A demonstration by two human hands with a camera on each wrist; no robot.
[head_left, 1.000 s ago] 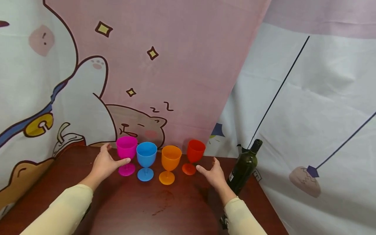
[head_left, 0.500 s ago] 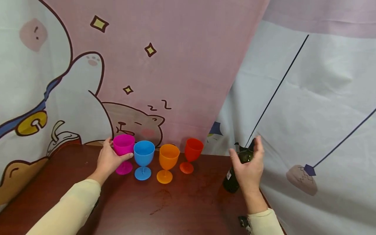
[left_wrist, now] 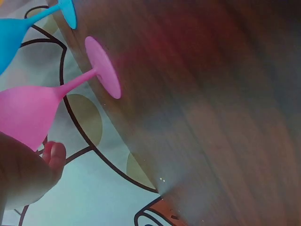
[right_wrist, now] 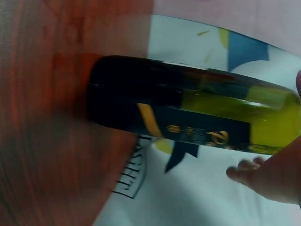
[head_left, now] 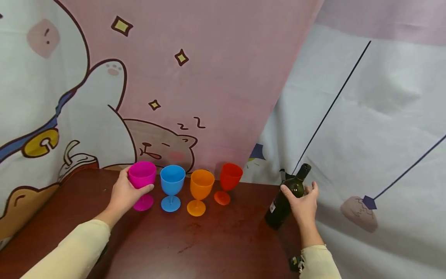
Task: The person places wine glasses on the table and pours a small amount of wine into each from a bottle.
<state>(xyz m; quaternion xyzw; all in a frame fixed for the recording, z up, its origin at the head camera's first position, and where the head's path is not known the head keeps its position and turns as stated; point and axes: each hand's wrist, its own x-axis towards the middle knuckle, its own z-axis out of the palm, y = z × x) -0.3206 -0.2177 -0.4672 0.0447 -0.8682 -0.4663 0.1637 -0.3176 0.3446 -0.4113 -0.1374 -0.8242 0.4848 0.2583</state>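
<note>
At the table's back left, my left hand (head_left: 126, 193) holds a magenta goblet (head_left: 142, 176) by its bowl. The thumb lies across the front and the other fingers are partly hidden behind it. In the left wrist view, the pink goblet (left_wrist: 33, 110) has its foot over or on the wood; contact is unclear. My right hand (head_left: 304, 205) is around the shoulder of a dark green wine bottle (head_left: 281, 203), thumb over its near left side. The other fingertips show to the right of the glass. In the right wrist view, those fingers (right_wrist: 244, 172) look apart from the bottle (right_wrist: 188, 106).
Blue (head_left: 172, 180), orange (head_left: 202, 184) and red (head_left: 230, 177) goblets stand in a row between the hands. The brown wooden table (head_left: 209, 248) meets a printed cloth backdrop (head_left: 226, 77) at its back and right. A faint wet-looking mark (head_left: 186, 248) is on the wood.
My right hand has moved from beside the red goblet to the bottle and lowered onto its shoulder. My left hand has taken hold of the magenta goblet and shifted it slightly left, away from the blue one.
</note>
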